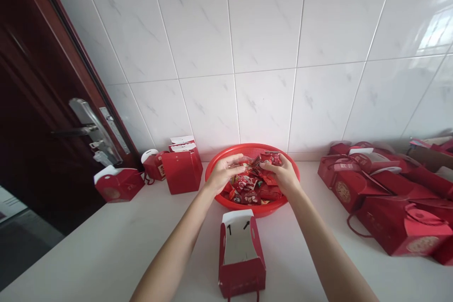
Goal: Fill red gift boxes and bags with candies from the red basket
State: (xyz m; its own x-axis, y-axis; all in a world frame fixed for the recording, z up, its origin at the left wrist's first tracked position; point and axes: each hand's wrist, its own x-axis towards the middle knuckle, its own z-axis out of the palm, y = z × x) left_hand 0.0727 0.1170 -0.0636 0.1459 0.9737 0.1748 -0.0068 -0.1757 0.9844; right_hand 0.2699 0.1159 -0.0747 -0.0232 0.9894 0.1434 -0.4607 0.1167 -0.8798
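So the left hand [223, 172] and right hand [284, 174] are both over the red basket [256, 211], fingers half curled at the wrapped candies [249, 184] lying between and under them. Can't really tell if either's actually gripping one. An open red box [242, 271] sits nearer the body, between the forearms.

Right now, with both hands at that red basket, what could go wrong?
The wrapped sweets lie loosely heaped in the basket, so some might slip from the left hand or right hand. The open box stands just on the near side, so a hand drawn back could knock it.
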